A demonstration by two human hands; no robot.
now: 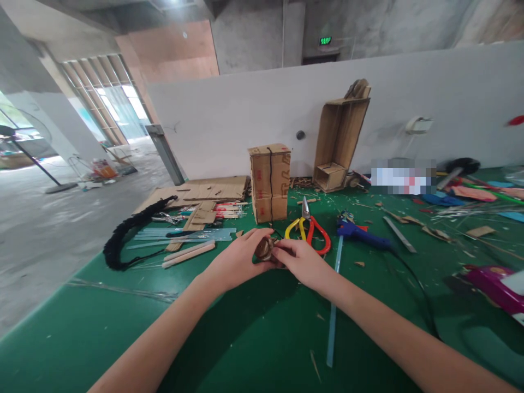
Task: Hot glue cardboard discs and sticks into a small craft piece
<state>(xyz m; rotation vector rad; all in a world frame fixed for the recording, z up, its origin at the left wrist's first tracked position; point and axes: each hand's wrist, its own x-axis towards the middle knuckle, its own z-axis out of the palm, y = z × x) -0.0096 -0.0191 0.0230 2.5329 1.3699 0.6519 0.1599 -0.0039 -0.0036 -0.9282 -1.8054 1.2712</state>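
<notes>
Brown round piece in curled left hand, above green table; at its right edge, right hand with thumb and fingers nearly together, pinch hard to confirm. Just beyond: upright cardboard box, red-and-yellow scissors. Farther right: blue glue gun. Left: pale wooden sticks, black fringed strip

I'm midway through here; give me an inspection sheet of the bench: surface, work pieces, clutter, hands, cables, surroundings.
Surface: green table, strewn with scraps.
Work pieces: small brown piece in hand; cardboard box upright just beyond.
Clutter: scissors and blue glue gun beyond the right forearm; two wooden sticks left of the hands.
Hands: left hand cups the brown piece; right hand has fingertips at its edge, grip partly hidden.
Cables: black cord from the glue gun; far end not visible.
Surroundings: white partition behind; lit exit sign.
</notes>
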